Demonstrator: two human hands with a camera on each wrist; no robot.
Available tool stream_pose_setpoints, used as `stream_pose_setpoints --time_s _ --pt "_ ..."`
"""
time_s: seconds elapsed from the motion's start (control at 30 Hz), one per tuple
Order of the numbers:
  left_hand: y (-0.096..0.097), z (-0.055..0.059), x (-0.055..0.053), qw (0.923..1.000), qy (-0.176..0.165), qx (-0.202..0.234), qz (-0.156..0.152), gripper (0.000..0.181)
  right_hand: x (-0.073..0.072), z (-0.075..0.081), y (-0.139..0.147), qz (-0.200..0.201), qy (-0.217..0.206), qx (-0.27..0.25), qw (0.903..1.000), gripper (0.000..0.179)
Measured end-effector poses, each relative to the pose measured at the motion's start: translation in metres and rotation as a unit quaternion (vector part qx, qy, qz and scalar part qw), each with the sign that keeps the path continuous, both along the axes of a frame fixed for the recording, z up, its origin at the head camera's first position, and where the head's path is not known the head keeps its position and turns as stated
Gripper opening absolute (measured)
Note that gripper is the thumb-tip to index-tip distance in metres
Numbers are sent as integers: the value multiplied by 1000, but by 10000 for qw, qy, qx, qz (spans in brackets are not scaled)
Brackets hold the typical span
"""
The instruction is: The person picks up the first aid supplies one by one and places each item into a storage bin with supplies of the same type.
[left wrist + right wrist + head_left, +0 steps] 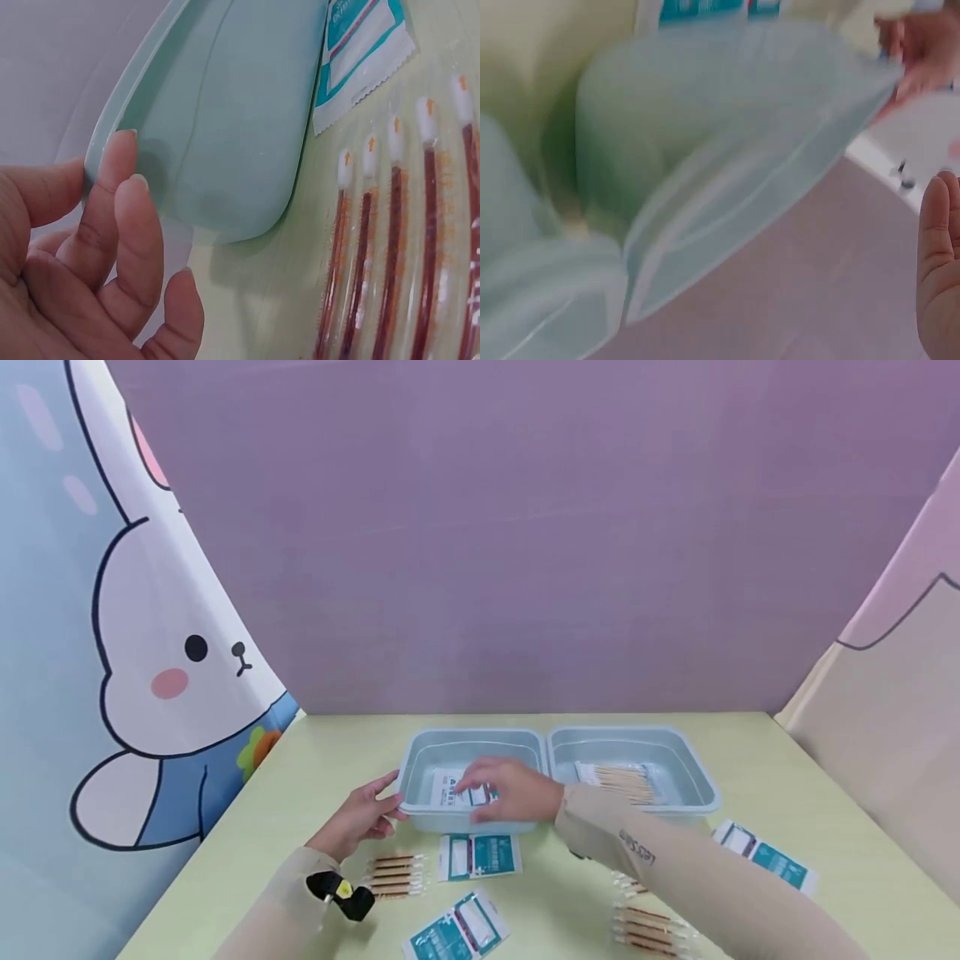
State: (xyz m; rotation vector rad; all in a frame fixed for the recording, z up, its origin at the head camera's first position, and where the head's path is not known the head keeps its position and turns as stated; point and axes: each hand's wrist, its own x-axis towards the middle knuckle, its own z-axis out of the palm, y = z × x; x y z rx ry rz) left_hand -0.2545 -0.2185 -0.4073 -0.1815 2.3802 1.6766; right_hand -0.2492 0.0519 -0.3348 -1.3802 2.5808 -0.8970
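Observation:
My left hand (363, 817) pinches the rim at the left end of a light-blue plastic tub (442, 821). In the left wrist view, thumb and index finger (118, 161) meet at that rim while the other fingers bend loosely outside. Over the same tub reaches my right hand (510, 789), thumb apart from the fingers, above a white-and-teal packet (444, 787) that it partly hides. The right wrist view shows the edge of this hand (939, 262) with straight fingers and the tub's outer wall (705, 112); no held thing shows there.
A second tub (705, 793) stands to the right with a bag of wooden-stick cotton swabs (626, 783) inside. Teal-and-white packets (480, 857) lie in front and at the right. Packs of brown-filled swabs lie at the left (395, 875) and right (652, 931), near my forearms.

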Motion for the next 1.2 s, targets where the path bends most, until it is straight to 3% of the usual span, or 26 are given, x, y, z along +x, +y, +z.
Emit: stream_pose_setpoints --time_s 0.2,0.33,0.5,0.7,0.97,1.2 --pt "0 2 1 10000 54 -8 -23 55 23 -18 -5 761 47 292 9967 41" --pt "2 3 3 9999 14 -112 48 54 32 -32 -8 972 239 561 9934 44" --pt "5 3 0 10000 72 -9 -67 54 39 -53 -8 1019 437 945 9893 47" --pt "3 2 2 9998 124 -167 -75 54 42 -74 -13 1152 22 1270 9852 49" --pt "2 -3 3 9998 27 -200 10 54 48 -88 -11 1022 237 1613 9813 49" --pt "4 -3 -1 9997 196 -140 106 53 42 -94 -8 875 293 1772 9798 49"
